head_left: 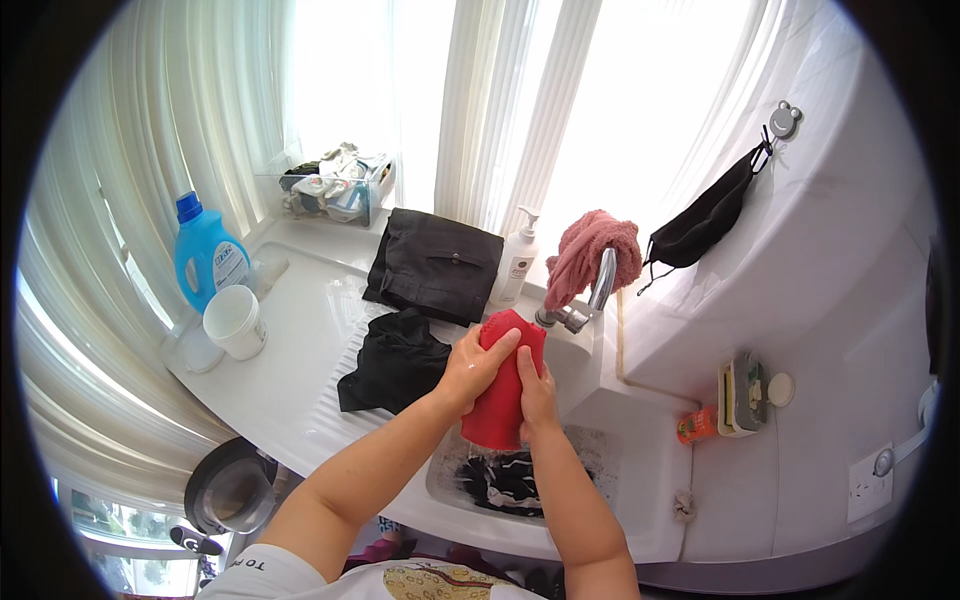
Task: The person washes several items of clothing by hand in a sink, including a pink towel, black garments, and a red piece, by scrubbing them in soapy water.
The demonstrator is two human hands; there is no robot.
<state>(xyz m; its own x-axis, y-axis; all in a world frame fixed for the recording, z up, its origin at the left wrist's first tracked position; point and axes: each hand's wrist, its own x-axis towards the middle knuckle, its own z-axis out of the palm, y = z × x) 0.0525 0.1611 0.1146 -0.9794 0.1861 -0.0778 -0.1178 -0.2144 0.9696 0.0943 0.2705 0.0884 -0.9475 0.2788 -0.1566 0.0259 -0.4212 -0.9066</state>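
Note:
Both hands hold a red cloth (492,415) up over the sink (625,480); its exact kind I cannot make out. My left hand (470,370) grips its left side with the thumb across the front. On its right edge, my right hand (537,395) has the thumb pressed against the fabric. Below, a black garment with white streaks (503,482) lies in cloudy water in the basin. A crumpled black cloth (393,362) rests on the ribbed washboard (345,362), left of my hands. Just beyond the red cloth stands the chrome faucet (603,285), with a pink towel (590,250) draped over it.
A folded dark garment (435,265) and a white pump bottle (516,262) sit at the back. Leftward are a blue detergent jug (210,255), a white tub (235,322) and a clear bin of clothes (340,185). A black mask (705,215) hangs on the right wall.

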